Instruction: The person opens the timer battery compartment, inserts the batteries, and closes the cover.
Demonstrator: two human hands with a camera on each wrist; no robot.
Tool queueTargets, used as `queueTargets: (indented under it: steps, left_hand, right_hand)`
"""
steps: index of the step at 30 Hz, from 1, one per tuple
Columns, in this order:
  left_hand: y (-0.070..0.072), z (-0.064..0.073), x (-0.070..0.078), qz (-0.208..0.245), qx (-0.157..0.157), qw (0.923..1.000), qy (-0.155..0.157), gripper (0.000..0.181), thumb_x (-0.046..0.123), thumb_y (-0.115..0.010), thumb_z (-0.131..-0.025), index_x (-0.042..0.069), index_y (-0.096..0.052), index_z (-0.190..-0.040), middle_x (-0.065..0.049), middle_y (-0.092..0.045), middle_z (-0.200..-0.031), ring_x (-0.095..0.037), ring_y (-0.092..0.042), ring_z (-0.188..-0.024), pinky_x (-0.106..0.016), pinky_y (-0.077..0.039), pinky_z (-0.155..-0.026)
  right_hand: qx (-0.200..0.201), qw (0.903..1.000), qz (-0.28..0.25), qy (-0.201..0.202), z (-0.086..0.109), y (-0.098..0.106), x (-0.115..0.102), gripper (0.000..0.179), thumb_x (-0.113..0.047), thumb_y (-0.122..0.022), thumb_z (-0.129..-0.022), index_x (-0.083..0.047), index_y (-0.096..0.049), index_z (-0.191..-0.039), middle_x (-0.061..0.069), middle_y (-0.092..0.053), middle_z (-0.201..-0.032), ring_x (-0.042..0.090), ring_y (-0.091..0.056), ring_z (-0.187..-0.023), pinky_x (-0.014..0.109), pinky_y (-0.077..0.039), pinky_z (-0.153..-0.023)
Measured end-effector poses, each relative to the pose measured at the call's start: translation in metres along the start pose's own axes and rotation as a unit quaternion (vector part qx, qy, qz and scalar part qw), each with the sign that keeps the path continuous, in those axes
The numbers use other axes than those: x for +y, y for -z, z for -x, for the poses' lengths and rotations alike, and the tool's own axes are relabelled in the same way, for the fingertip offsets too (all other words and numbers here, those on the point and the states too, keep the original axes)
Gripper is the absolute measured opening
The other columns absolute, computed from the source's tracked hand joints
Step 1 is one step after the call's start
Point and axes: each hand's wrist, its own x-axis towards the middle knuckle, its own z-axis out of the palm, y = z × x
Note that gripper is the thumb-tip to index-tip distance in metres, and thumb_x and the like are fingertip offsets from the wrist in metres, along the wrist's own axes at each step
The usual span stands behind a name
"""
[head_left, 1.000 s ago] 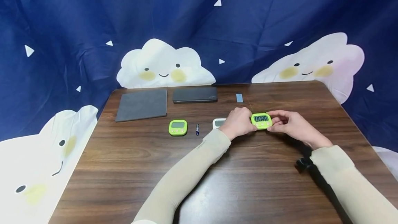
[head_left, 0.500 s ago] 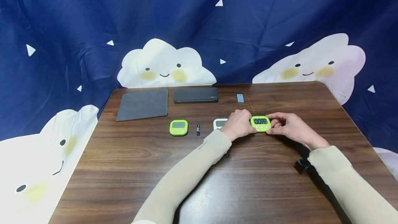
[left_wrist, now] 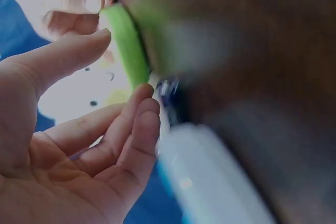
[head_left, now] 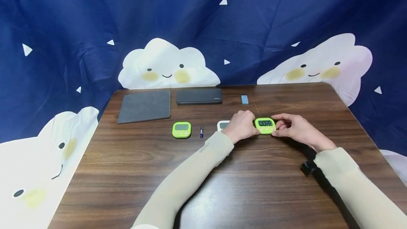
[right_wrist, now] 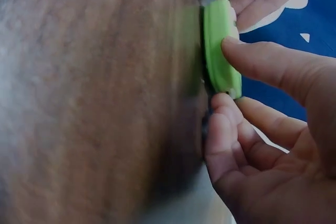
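A lime-green digital timer [head_left: 265, 125] with a lit display lies face up on the table between both hands. My left hand [head_left: 240, 125] holds its left side, thumb by the front corner and fingers at the end in the left wrist view. From the right, my right hand [head_left: 295, 130] pinches the timer, with the thumb [right_wrist: 252, 59] on its front edge and the fingertips at its right end. A white timer [head_left: 223, 125] is partly hidden behind my left hand. Farther left lie a second green timer [head_left: 181, 130] with a blank display and a small dark-blue battery [head_left: 201, 132].
At the back of the wooden table [head_left: 143, 172] lie a flat dark grey panel [head_left: 144, 106], a black case [head_left: 199, 97] and a small light-blue piece [head_left: 244, 99]. A blue cloud-patterned curtain [head_left: 248, 20] hangs behind the table.
The lit green timer has shifted slightly left and toward me, with both hands following it. The other items on the table have stayed where they were.
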Motion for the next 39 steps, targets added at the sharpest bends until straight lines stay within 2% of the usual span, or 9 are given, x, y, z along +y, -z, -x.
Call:
queueTargets:
  steps: [4,7,9,14,18,24,31,35,39]
  left_hand:
    - [0.034,0.019,-0.017,0.035,0.031,0.9988,-0.014,0.035,0.036,-0.087,-0.098,0.011,-0.085,-0.122,0.001,-0.086,-0.105,-0.017,-0.079,-0.099,-0.030,-0.064,-0.090]
    - [0.052,0.028,-0.046,0.088,0.051,0.9945,-0.026,0.049,0.034,-0.085,-0.100,0.008,-0.078,-0.140,-0.003,-0.086,-0.120,-0.017,-0.080,-0.112,-0.029,-0.063,-0.102]
    - [0.061,0.035,-0.068,0.135,0.062,0.9881,-0.039,0.048,0.031,-0.086,-0.100,0.007,-0.077,-0.140,-0.005,-0.086,-0.123,-0.018,-0.080,-0.113,-0.032,-0.063,-0.103]
    - [0.074,0.059,-0.115,0.222,0.077,0.9711,-0.039,0.049,0.030,-0.088,-0.099,0.008,-0.076,-0.141,-0.007,-0.085,-0.125,-0.019,-0.079,-0.110,-0.034,-0.065,-0.102]
    - [0.076,0.072,-0.131,0.201,0.049,0.9777,-0.036,0.053,0.032,-0.089,-0.097,0.005,-0.076,-0.141,-0.010,-0.083,-0.131,-0.024,-0.078,-0.117,-0.039,-0.064,-0.106]
    - [0.072,0.074,-0.131,0.119,0.009,0.9921,-0.039,0.052,0.034,-0.090,-0.095,0.005,-0.078,-0.138,-0.008,-0.083,-0.131,-0.024,-0.078,-0.120,-0.040,-0.063,-0.108]
    - [0.066,0.067,-0.129,0.093,-0.017,0.9949,-0.036,0.054,0.035,-0.093,-0.090,0.008,-0.080,-0.135,-0.006,-0.084,-0.127,-0.020,-0.077,-0.118,-0.036,-0.063,-0.106]
    - [0.040,0.047,-0.151,0.072,-0.015,0.9961,-0.048,0.057,0.044,-0.095,-0.086,0.013,-0.081,-0.132,-0.001,-0.084,-0.120,-0.014,-0.077,-0.111,-0.030,-0.062,-0.100]
    - [0.035,0.046,-0.150,0.061,-0.025,0.9969,-0.043,0.059,0.041,-0.096,-0.086,0.011,-0.080,-0.134,-0.003,-0.084,-0.120,-0.015,-0.077,-0.113,-0.032,-0.063,-0.101]
  right_hand:
    - [0.034,0.9990,0.028,0.004,0.001,0.005,-0.012,0.065,-0.028,-0.090,-0.097,0.001,-0.065,-0.149,0.014,-0.076,-0.119,0.006,-0.063,-0.094,0.014,-0.052,-0.078]
    - [0.072,0.9961,0.044,0.026,-0.001,0.003,-0.028,0.059,-0.031,-0.091,-0.096,-0.001,-0.071,-0.143,0.014,-0.078,-0.119,0.008,-0.065,-0.095,0.010,-0.050,-0.079]
    - [0.080,0.9949,0.039,0.046,-0.004,-0.003,-0.040,0.055,-0.030,-0.091,-0.096,-0.002,-0.074,-0.141,0.015,-0.080,-0.120,0.014,-0.069,-0.100,0.009,-0.051,-0.082]
    - [0.063,0.9941,0.038,0.080,-0.022,-0.032,-0.067,0.055,-0.032,-0.093,-0.094,-0.008,-0.076,-0.141,0.013,-0.080,-0.128,0.029,-0.073,-0.114,0.031,-0.058,-0.100]
    - [0.032,0.9950,0.040,0.086,-0.035,-0.056,-0.076,0.059,-0.032,-0.095,-0.092,-0.010,-0.075,-0.143,0.010,-0.079,-0.131,0.029,-0.071,-0.118,0.049,-0.057,-0.106]
    - [0.004,0.9940,0.057,0.093,-0.045,-0.077,-0.083,0.067,-0.032,-0.098,-0.087,-0.010,-0.073,-0.145,0.009,-0.075,-0.134,0.029,-0.066,-0.123,0.045,-0.052,-0.107]
    - [-0.003,0.9927,0.063,0.103,-0.049,-0.082,-0.084,0.066,-0.027,-0.098,-0.087,-0.009,-0.072,-0.145,0.011,-0.072,-0.137,0.031,-0.063,-0.124,0.046,-0.049,-0.107]
    - [-0.006,0.9917,0.069,0.108,-0.049,-0.085,-0.082,0.067,-0.026,-0.099,-0.087,-0.008,-0.072,-0.145,0.012,-0.072,-0.137,0.030,-0.064,-0.124,0.047,-0.051,-0.107]
    - [-0.010,0.9907,0.075,0.112,-0.050,-0.087,-0.080,0.066,-0.026,-0.099,-0.086,-0.008,-0.072,-0.144,0.013,-0.073,-0.137,0.031,-0.067,-0.124,0.048,-0.053,-0.107]
